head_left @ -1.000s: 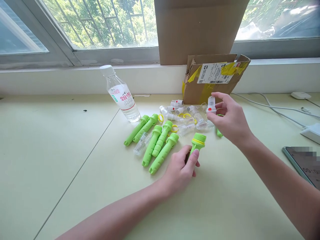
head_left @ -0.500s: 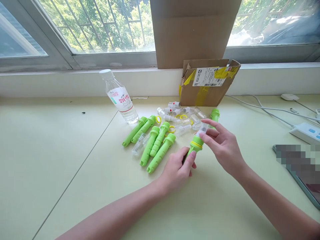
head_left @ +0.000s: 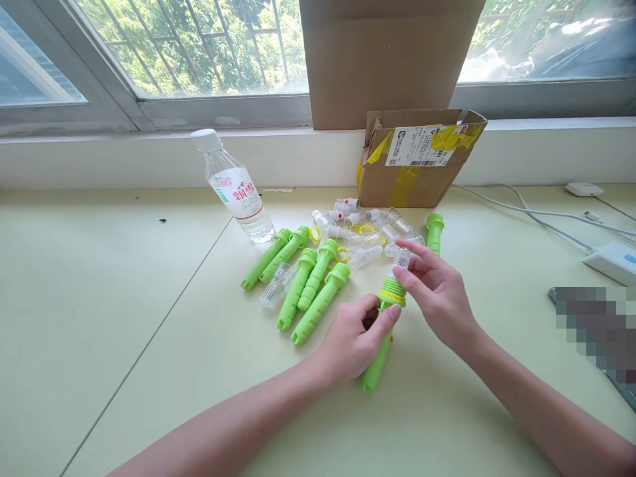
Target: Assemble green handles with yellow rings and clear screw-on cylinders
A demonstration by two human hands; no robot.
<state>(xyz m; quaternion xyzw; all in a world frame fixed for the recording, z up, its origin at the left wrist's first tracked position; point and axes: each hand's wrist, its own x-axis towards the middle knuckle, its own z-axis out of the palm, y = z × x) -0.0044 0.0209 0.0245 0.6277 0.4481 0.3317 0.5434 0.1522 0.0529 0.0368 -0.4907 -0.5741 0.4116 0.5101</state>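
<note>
Head view: the left hand (head_left: 360,334) is wrapped around a green handle (head_left: 376,371), thumb lying just below the threaded collar, with the handle's lower end jutting out beneath the fist toward the person. A yellow ring (head_left: 392,297) circles the base of the thread. The right hand (head_left: 437,285) pinches a small white insert (head_left: 401,260) between thumb and fingertips, right at the handle's threaded mouth. The right thumb partly covers the joint, so I can't tell whether the insert sits squarely inside or merely rests on the rim. If it is tilted, pressing down could jam it or make it spring out of that light pinch. A loose left grip could let the handle twist or tip under the push. A dropped insert might roll among the clear plastic pieces (head_left: 365,255) and loose yellow rings (head_left: 342,255) just beyond, where it would be hard to pick out. More green handles (head_left: 320,306) lie to the left, near the left hand.
</note>
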